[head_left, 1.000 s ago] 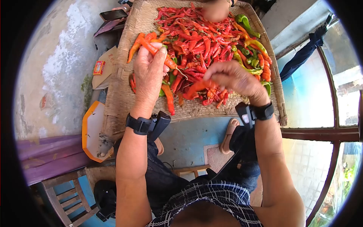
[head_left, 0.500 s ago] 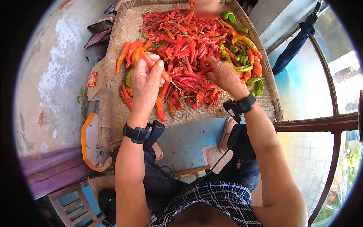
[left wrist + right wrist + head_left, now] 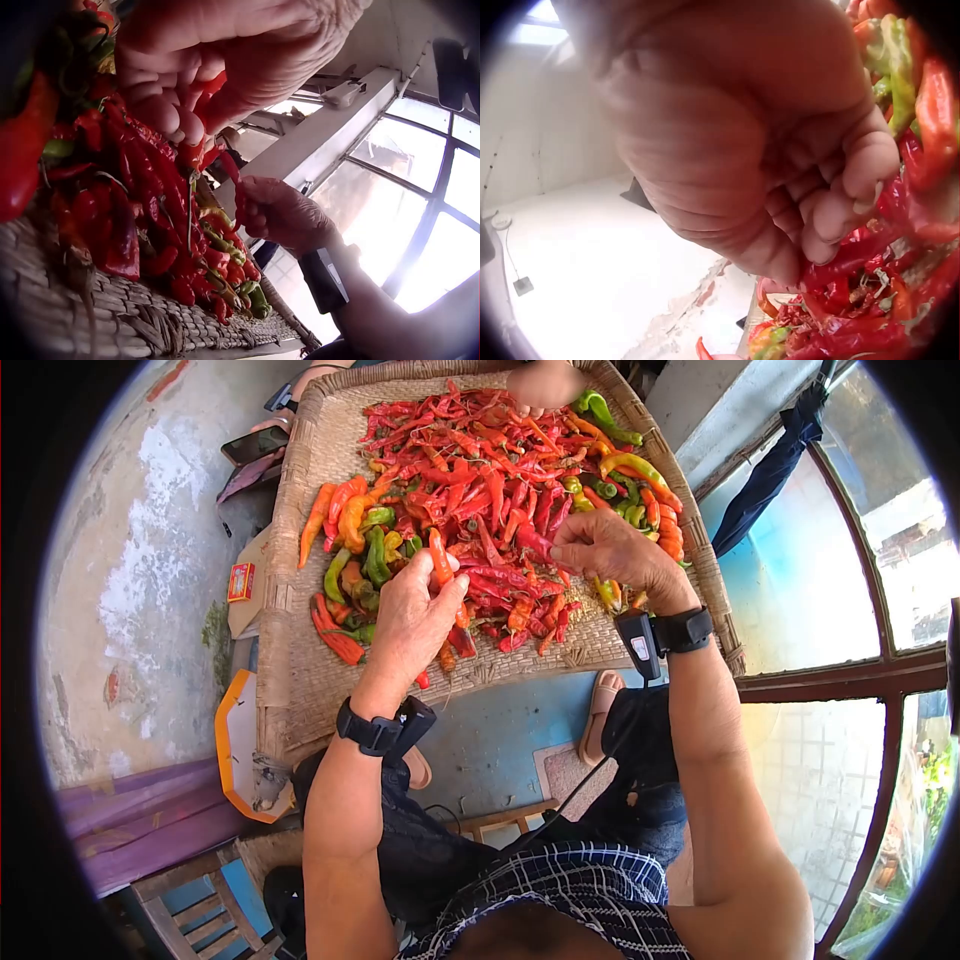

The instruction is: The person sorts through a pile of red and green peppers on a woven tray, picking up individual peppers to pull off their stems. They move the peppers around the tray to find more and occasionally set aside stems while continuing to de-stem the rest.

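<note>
My left hand [image 3: 412, 610] grips an orange-red chili pepper [image 3: 441, 556] over the near left part of the pile. In the left wrist view that pepper's thin stem [image 3: 190, 214] hangs below the curled fingers. To the right, my right hand [image 3: 628, 557] pinches a slim red chili pepper [image 3: 235, 184] between thumb and fingertips. The right wrist view shows a red pepper [image 3: 851, 259] at those fingertips. Under both hands, a heap of red chili peppers [image 3: 455, 465] lies on a large woven tray [image 3: 300, 705].
Green and orange peppers [image 3: 375, 555] lie at the tray's left, more green and yellow ones [image 3: 640, 470] at its right. Another person's hand [image 3: 545, 385] is over the far edge. A phone [image 3: 254, 446] and a small red box [image 3: 240, 582] are left of the tray; windows [image 3: 800, 580] are at right.
My left hand has lowered slightly, its pepper now more upright. My right hand let go of one blurred red pepper, reached into the pile and now holds another. The head view has shifted.
</note>
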`<state>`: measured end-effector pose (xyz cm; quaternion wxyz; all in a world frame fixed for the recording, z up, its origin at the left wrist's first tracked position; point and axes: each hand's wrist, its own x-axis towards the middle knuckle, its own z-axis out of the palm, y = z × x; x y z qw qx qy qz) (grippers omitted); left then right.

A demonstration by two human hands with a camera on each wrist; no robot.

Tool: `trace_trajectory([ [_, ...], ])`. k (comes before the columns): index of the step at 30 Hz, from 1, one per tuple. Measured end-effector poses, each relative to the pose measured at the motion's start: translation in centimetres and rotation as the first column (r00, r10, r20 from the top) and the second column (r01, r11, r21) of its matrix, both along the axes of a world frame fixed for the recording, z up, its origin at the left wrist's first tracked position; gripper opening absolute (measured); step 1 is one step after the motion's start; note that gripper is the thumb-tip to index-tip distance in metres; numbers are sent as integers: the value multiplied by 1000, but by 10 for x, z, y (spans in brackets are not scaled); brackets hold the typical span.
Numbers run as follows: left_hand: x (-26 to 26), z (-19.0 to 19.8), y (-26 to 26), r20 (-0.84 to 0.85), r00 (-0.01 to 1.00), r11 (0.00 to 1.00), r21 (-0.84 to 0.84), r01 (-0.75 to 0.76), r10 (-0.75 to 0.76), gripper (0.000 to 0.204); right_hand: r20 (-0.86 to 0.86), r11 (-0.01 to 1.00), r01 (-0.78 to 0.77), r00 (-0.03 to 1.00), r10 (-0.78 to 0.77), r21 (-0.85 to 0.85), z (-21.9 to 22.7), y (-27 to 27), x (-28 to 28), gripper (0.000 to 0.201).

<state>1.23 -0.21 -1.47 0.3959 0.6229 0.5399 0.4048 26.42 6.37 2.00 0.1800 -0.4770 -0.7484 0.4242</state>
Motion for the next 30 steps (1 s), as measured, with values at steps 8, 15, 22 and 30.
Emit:
trace_trajectory([
  [8, -4, -2, 5, -16, 998, 998, 4, -65, 65, 17, -232, 813, 344, 937, -263, 469, -23, 26, -19, 34],
  [15, -4, -4, 9, -52, 993, 989, 101, -103, 109, 17, -106, 737, -1, 990, 98, 676, -56, 12, -75, 20],
  [22, -5, 3, 6, -23, 989, 989, 31, -142, 143, 18, -39, 665, 26, 999, 4, 746, -51, 16, -80, 10],
  [30, -5, 2, 3, -37, 992, 991, 56, -122, 124, 20, -555, 946, 262, 824, -118, 189, -17, 18, -49, 11],
])
